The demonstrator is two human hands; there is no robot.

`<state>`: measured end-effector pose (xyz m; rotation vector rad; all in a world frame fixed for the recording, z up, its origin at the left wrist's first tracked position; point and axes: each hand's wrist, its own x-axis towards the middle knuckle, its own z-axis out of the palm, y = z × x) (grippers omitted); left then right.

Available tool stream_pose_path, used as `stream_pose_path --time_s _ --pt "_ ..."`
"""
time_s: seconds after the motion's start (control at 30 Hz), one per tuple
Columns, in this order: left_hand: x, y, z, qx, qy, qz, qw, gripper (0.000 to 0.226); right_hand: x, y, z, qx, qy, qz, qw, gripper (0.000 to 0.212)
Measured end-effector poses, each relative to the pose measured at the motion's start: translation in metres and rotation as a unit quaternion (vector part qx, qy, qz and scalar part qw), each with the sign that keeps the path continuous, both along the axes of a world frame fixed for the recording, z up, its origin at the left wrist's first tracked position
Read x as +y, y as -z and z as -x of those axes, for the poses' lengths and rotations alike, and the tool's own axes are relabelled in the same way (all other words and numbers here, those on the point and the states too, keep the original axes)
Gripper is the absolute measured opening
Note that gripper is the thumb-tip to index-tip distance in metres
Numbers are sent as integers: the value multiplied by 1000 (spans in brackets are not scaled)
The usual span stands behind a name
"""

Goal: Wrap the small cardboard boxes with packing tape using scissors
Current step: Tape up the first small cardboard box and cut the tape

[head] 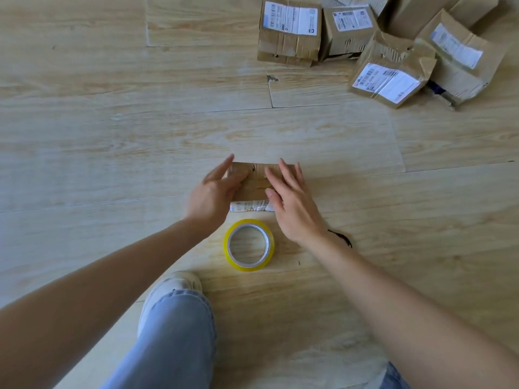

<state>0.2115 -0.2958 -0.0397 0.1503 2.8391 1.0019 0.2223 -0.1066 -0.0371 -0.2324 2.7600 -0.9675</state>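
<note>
Grips (left (214, 192), right (292, 204)) at box (252, 189) edges

Matt cardboard box (254, 182); glossy tape roll (248, 245); wood-grain floor (112, 136).

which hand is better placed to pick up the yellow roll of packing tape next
Probably right. The right hand rests flat on the small brown cardboard box, its wrist just beside the yellow roll of packing tape; the left hand sits at the box's left edge, placed to steady it.

Head-worn view, downward onto near floor (84, 141)
</note>
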Motion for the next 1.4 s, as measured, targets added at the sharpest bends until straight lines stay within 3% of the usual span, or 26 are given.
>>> stream_pose_path --time_s 0.2,0.37,0.53,0.63,0.73,0.8,0.87,0.93,1.0,1.13,1.2,1.3,1.4 --pt "-10 12 -12 12 179 223 958 62 15 17 2 26 -96 -152 983 56" --pt "-11 15 -11 21 194 266 944 56 15 20 2 31 -108 -178 978 55" --pt "-6 8 -16 19 197 247 949 60 10 8 4 26 -88 -140 986 47" --pt "-3 -4 -27 105 196 202 954 58 11 -2 0 49 -70 -106 991 46" --pt "-4 1 -48 253 257 164 918 42 15 -10 -8 44 -67 -95 992 55" --pt "-7 9 -62 292 328 140 887 31 17 -15 -13 44 -59 -86 994 60" --pt "-7 14 -72 253 392 152 871 37 18 -19 -17 56 -43 -75 995 61" --pt "-5 18 -75 158 450 212 853 47 17 -23 -19 65 -22 -59 996 62" --pt "1 19 -76 94 470 252 841 44 16 -26 -21 66 -11 -50 997 61" --pt "5 12 -77 58 422 227 876 24 14 -32 -24 66 11 -31 997 57" --pt "1 10 -79 -4 360 182 915 21 13 -37 -26 67 44 -5 997 51" --pt "-7 -4 -86 -99 234 9 967 24 9 -45 -29 26 98 61 993 37" --pt "-15 -32 -87 -118 139 -126 975 14 1 -52 -33 -73 103 146 981 33"
